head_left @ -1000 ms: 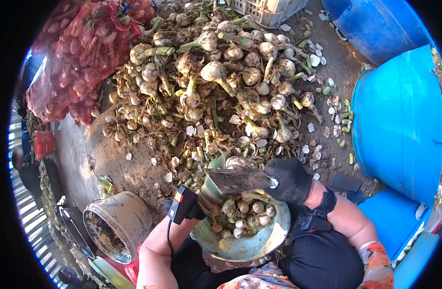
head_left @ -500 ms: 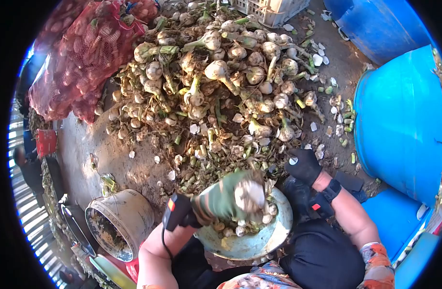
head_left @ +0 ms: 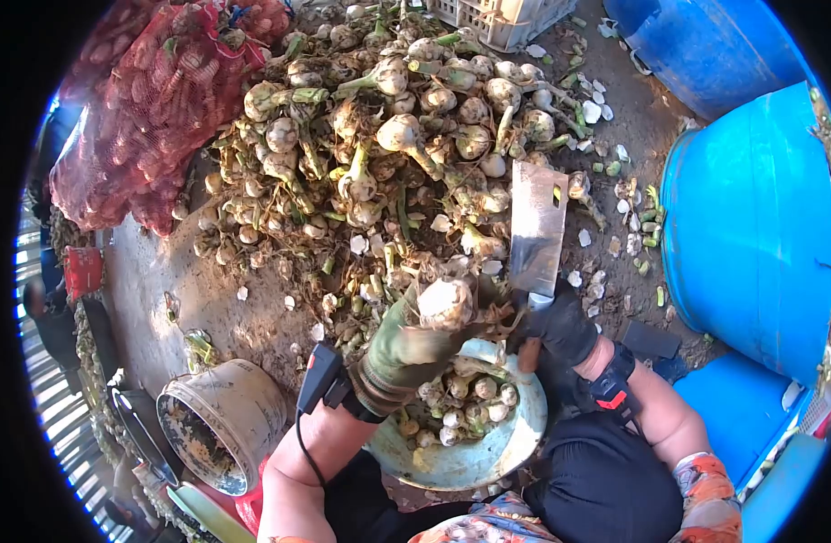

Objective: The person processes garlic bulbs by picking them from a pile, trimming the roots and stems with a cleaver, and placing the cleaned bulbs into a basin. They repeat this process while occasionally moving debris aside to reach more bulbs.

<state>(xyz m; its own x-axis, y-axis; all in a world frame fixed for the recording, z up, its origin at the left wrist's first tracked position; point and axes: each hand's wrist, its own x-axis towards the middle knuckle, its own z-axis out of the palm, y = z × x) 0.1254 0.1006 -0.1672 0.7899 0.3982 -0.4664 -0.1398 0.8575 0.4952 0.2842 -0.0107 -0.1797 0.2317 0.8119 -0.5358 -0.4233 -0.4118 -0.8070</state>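
My left hand (head_left: 402, 342), in a green glove, is closed around a garlic bulb (head_left: 446, 304) just above the far rim of a pale blue-green basin (head_left: 524, 434). Brown roots or dry leaves trail from the bulb towards the right. In its dark glove, my right hand (head_left: 567, 328) grips a cleaver (head_left: 536, 226), whose broad blade points away from me with its face visible. The brown handle end pokes out below that hand. Trimmed garlic bulbs (head_left: 468, 407) lie inside the basin, between my knees.
A large heap of untrimmed garlic (head_left: 361, 145) covers the ground ahead. Red mesh sacks (head_left: 153, 118) stand at the upper left. A dirty white bucket (head_left: 239, 416) lies tipped at lower left. Blue tubs (head_left: 750, 217) stand on the right, and a crate (head_left: 506, 23) at the back.
My left hand has moved forward from over the basin with the garlic bulb, uncovering the bulbs below. The cleaver's blade has swung into plain view beside it.
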